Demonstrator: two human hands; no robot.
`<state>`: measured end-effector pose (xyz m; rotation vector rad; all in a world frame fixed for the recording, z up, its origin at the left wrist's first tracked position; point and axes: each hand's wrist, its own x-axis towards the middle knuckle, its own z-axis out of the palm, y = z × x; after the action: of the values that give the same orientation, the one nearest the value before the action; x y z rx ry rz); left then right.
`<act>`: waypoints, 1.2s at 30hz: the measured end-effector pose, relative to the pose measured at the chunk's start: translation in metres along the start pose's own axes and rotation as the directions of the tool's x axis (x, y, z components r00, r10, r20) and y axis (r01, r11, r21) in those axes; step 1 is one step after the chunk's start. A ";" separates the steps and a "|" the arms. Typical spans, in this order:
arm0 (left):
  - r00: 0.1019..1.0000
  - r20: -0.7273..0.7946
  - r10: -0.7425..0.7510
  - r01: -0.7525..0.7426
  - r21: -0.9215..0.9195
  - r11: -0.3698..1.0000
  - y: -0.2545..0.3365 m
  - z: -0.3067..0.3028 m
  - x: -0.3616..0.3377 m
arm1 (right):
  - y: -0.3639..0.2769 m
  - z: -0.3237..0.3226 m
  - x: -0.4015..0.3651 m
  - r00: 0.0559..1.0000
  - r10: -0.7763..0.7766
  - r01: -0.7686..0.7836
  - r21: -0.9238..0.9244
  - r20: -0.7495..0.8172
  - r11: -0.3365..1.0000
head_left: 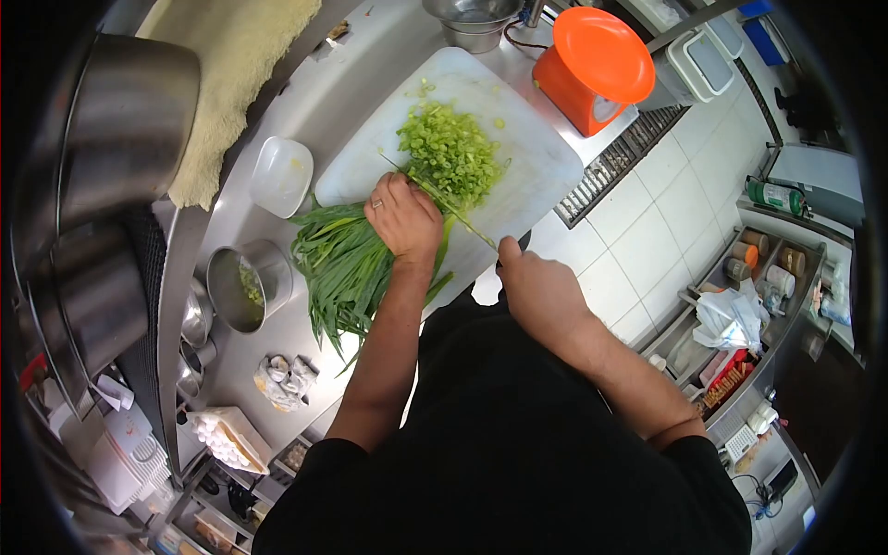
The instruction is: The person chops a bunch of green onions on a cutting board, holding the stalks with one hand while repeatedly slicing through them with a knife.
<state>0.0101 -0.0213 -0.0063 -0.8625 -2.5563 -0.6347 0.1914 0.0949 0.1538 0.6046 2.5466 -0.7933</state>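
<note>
My left hand (405, 217), with a ring on one finger, presses its curled fingers on a bunch of green onions (342, 264) at the lower left edge of the white cutting board (536, 180). The long leaves hang past the board's edge. My right hand (541, 287) is wrapped round the dark handle of a knife (467, 224). Its narrow blade, specked with green, lies along my left fingertips, between the bunch and a heap of chopped green onions (449, 153). The far side of my left fingers is partly hidden.
An orange scale (601, 69) stands right of the board, with a metal bowl (472, 14) behind. To the left are a white plastic container (282, 176), a metal pot (248, 287) with green bits inside, and a crumpled cloth (285, 381). Open shelves (786, 305) stand at right.
</note>
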 end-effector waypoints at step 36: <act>1.000 -0.001 -0.001 0.001 -0.058 0.998 -0.002 -0.001 0.002 | -0.001 0.010 -0.017 0.999 0.028 -0.028 0.015 0.021 0.999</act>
<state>0.0071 -0.0219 -0.0053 -0.8789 -2.5488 -0.7122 0.2075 0.0831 0.1550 0.6324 2.5100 -0.8064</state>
